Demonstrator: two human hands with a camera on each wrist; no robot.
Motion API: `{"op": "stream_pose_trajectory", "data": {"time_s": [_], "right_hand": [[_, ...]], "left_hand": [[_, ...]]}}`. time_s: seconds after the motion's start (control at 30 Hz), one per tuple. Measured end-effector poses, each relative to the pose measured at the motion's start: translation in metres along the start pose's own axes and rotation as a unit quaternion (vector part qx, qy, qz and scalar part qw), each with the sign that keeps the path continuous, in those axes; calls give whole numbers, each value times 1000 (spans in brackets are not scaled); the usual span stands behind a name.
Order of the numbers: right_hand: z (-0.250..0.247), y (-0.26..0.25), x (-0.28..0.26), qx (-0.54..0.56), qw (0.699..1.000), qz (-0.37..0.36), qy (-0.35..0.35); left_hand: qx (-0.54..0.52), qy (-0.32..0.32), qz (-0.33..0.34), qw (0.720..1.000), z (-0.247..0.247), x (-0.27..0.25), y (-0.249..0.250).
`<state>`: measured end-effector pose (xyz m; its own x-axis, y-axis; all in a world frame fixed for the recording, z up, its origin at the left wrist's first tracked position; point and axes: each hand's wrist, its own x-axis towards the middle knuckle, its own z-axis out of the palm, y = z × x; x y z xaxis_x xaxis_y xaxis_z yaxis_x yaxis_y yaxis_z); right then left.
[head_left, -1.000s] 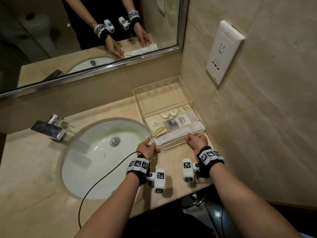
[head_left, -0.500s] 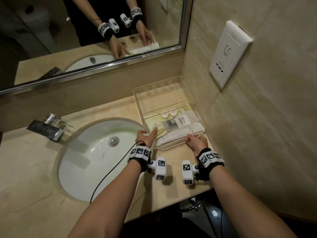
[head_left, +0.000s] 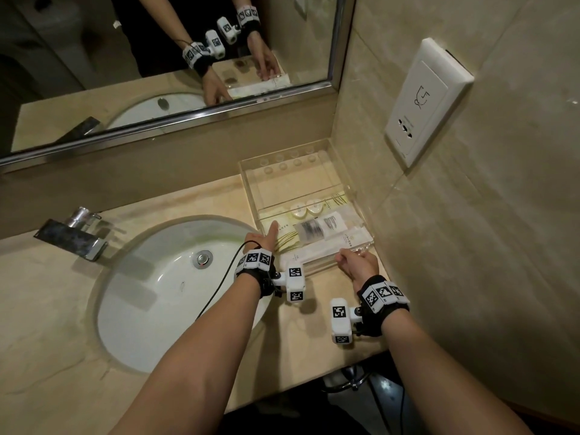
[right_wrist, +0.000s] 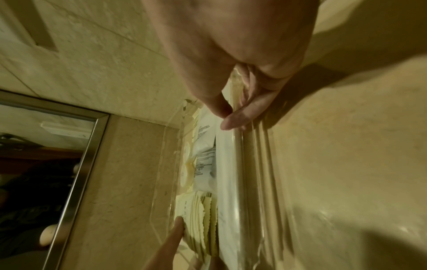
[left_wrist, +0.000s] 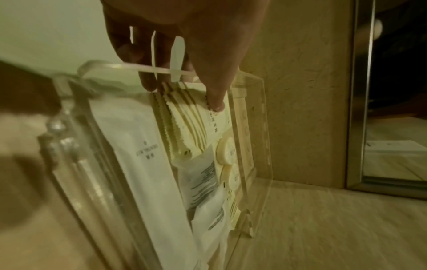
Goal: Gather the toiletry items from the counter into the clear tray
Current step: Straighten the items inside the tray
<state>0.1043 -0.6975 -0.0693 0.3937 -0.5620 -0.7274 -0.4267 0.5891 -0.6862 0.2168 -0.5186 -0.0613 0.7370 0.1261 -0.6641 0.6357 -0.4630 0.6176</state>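
Observation:
The clear tray [head_left: 284,186] sits in the counter's right corner against the wall. Its near half holds cream sachets [head_left: 287,238], two round soaps [head_left: 306,208], small white packets [head_left: 320,227] and a long white packet [head_left: 326,248]. My left hand [head_left: 263,238] grips the tray's left wall [left_wrist: 254,127], thumb inside on the cream sachets [left_wrist: 184,131], fingers outside. My right hand [head_left: 357,262] pinches the near wall at its right end, thumb [right_wrist: 219,107] on the inside against the long packet [right_wrist: 227,173].
A white basin [head_left: 163,277] with a chrome faucet [head_left: 75,237] lies left of the tray. A mirror [head_left: 157,58] runs along the back, and a wall socket [head_left: 423,102] hangs on the right wall. A black cable [head_left: 219,287] crosses the basin rim. The counter's front edge [head_left: 314,381] is close behind my wrists.
My left hand slid from the tray's near-left corner forward along the left wall, and its thumb now reaches in onto the sachets. The right hand kept its hold on the near wall.

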Motion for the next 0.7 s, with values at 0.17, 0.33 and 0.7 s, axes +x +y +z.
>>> {"op": "stream_pose_trajectory", "data": {"time_s": [0.17, 0.33, 0.7], "right_hand": [[-1, 3, 3, -25, 1000, 3, 9], [0, 2, 0, -19, 1000, 8, 5], [1, 0, -2, -7, 1000, 19, 3]], "left_hand": [[-11, -35, 30, 999, -1, -9, -7], [39, -15, 82, 996, -1, -16, -9], [14, -43, 69, 997, -4, -12, -21]]}}
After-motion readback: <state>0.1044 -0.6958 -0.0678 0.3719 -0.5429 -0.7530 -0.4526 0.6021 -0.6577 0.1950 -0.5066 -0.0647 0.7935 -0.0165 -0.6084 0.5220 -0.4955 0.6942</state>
